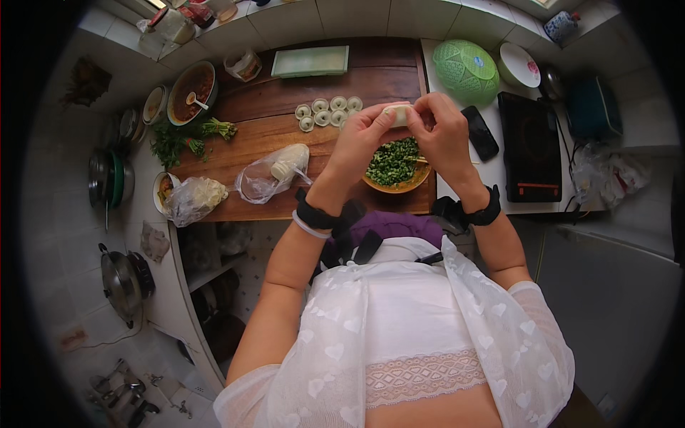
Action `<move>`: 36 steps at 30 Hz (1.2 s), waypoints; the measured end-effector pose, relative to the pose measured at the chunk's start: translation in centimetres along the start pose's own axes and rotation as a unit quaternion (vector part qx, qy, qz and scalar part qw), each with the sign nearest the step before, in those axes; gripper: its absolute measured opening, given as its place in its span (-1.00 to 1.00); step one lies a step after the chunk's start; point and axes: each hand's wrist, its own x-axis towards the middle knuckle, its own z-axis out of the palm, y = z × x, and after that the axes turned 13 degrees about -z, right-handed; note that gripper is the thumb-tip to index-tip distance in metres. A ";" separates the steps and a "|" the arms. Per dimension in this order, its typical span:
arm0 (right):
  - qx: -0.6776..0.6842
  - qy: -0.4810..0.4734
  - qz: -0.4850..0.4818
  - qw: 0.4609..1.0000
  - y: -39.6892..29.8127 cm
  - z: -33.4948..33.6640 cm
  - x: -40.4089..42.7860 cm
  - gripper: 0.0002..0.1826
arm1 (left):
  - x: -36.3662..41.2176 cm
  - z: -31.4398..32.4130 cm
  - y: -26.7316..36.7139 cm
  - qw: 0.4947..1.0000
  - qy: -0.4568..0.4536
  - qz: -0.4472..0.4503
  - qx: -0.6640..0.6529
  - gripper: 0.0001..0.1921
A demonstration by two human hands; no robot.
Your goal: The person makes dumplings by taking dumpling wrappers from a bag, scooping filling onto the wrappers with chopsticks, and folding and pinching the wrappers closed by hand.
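Observation:
Between the fingers of my left hand (361, 131) and my right hand (443, 125) is a pale dumpling wrapper (399, 115), folded over, with a speck of green at its left end. Both hands pinch it above a yellow-orange bowl (398, 188) of chopped green filling (393, 163). Chopsticks (421, 160) rest in that bowl, partly behind my right hand. Several shaped dumplings (321, 117) sit in rows on the wooden board (241, 155), left of my hands. Nearer me lies a clear plastic bag (262, 179) with a stack of round wrappers (282, 170).
Left on the counter are a bowl of red-brown sauce (184, 109) with a spoon, bundled green herbs (176, 144) and a bag of dough (198, 198). A lidded pale-green container (310, 61) stands behind. To the right are a green basket (465, 72), a phone (480, 134) and an induction cooker (531, 147).

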 end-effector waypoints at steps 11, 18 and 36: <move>0.215 -0.065 0.093 0.970 1.2 -1.6 -2.1 -0.83 | 0.0 -0.4 0.2 0.996 0.015 0.074 -0.046 -0.67; 0.144 0.036 0.031 0.988 0.6 -1.7 -1.8 -0.80 | 0.4 -0.4 -0.1 0.996 -0.002 0.083 -0.033 -0.68; 0.314 0.021 0.151 0.937 1.7 -2.3 -2.6 -0.79 | 0.1 0.1 -0.2 0.996 0.016 0.086 -0.023 -0.67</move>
